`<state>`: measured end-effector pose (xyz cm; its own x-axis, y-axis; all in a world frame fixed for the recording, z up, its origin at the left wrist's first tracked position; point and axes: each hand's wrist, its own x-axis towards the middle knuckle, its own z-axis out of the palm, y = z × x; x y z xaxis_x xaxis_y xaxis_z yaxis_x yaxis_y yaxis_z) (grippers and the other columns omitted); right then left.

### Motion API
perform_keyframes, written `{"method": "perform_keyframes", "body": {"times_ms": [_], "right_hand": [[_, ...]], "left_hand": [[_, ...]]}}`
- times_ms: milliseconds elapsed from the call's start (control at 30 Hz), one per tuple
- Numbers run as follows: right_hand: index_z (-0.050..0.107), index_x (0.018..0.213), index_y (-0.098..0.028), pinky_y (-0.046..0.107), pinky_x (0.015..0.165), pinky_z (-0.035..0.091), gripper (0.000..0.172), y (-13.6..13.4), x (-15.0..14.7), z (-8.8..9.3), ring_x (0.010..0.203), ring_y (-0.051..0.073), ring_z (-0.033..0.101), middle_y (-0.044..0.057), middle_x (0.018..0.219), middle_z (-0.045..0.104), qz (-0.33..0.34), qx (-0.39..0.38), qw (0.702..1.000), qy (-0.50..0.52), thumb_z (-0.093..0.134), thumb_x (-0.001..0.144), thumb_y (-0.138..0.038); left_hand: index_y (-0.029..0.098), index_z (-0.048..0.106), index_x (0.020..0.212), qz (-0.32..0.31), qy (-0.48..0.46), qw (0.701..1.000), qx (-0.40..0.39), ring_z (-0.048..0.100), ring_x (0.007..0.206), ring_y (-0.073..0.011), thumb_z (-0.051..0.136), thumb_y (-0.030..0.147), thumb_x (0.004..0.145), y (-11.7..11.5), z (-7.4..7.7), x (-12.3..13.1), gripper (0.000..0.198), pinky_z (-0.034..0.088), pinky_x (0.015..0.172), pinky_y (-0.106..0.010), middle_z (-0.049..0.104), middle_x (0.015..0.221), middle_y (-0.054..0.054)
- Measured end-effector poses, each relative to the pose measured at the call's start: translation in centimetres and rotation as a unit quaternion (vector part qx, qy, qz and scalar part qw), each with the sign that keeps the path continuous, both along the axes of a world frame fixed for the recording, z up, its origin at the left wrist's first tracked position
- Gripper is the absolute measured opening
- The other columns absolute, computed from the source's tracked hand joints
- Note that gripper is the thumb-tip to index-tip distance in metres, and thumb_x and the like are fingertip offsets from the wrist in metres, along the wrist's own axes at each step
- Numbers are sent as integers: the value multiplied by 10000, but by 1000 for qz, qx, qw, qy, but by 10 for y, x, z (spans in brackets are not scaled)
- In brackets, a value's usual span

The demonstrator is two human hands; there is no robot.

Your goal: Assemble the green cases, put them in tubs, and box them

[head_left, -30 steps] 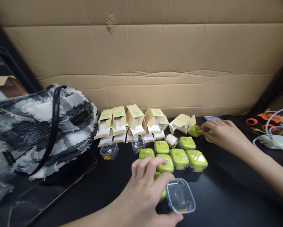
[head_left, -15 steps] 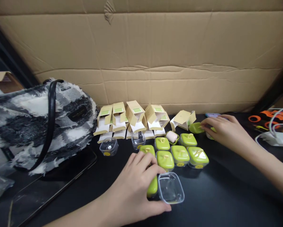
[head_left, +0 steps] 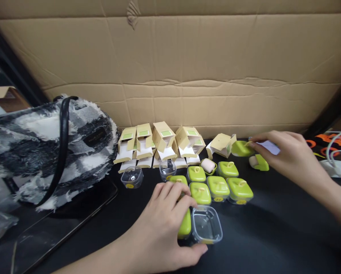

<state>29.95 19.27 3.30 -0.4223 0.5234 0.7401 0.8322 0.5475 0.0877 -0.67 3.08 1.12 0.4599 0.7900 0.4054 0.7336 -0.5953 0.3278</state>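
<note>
We find an open clear tub (head_left: 207, 227) on the black table (head_left: 252, 236), just right of a lidded tub (head_left: 185, 225). The left hand (head_left: 170, 219) is spread wide about the clear tub's left side, thumb near the front edge and forefinger near the back corner; we cannot tell how firmly it grips. The right hand (head_left: 287, 152) pinches a green lid (head_left: 240, 149) by its yellow loop, off to the right near an opened carton (head_left: 220, 144). We judge the tub light, stiff and rather slippery, liable to crack if squeezed hard; two opposite walls below the rim should give the safest hold. The lid also looks light and smooth, and the loop seems its proper handle. The left hand covers much of the lidded tub. We cannot read the yellow labels, nor identify the flat pale item (head_left: 269, 147) partly behind the right hand. The cables (head_left: 334, 142) and orange-handled tools (head_left: 331, 139) are cut off at the right edge.
</note>
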Motion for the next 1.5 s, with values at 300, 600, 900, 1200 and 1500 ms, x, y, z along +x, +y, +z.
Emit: {"method": "perform_keyframes", "body": {"times_ms": [300, 600, 900, 1200, 1500], "right_hand": [[689, 883, -250, 325, 708, 508, 154, -60, -36, 16, 773, 193, 671, 22, 850, 735, 89, -27, 974, 209, 651, 867, -399], [671, 924, -328, 273, 824, 522, 128, -88, -55, 0, 860, 164, 652, -60, 859, 711, 254, -142, 937, 192, 703, 839, -238], [632, 985, -297, 380, 823, 519, 243, -104, -76, -15, 751, 195, 665, -34, 802, 712, 352, -168, 901, 189, 677, 826, -118], [627, 975, -247, 342, 811, 522, 205, -108, -89, -15, 783, 164, 678, -20, 824, 732, 394, -199, 881, 170, 659, 852, -87], [639, 982, -244, 324, 922, 474, 230, -108, -88, -14, 751, 138, 701, -35, 830, 745, 408, -185, 881, 150, 637, 847, -58]], "left_hand": [[177, 612, 989, -14, 45, 995, 82, 594, 965, -279, 757, 507, 714, 2, -1, -4, 454, 409, 874, -431, 643, 1077, -81], [187, 597, 994, -14, 52, 994, 95, 601, 951, -254, 772, 474, 743, 2, 0, -2, 420, 411, 859, -398, 651, 1070, -67], [201, 590, 985, 2, 11, 1000, 27, 625, 981, -273, 805, 460, 700, 1, -1, -1, 442, 366, 910, -443, 662, 1071, -48], [186, 600, 970, 3, 38, 999, 16, 623, 982, -292, 836, 561, 624, 2, 2, -3, 563, 374, 895, -457, 672, 1091, -71], [193, 595, 973, 8, 37, 999, 27, 622, 986, -282, 811, 541, 676, 1, 0, -1, 506, 373, 900, -454, 673, 1085, -65]]}}
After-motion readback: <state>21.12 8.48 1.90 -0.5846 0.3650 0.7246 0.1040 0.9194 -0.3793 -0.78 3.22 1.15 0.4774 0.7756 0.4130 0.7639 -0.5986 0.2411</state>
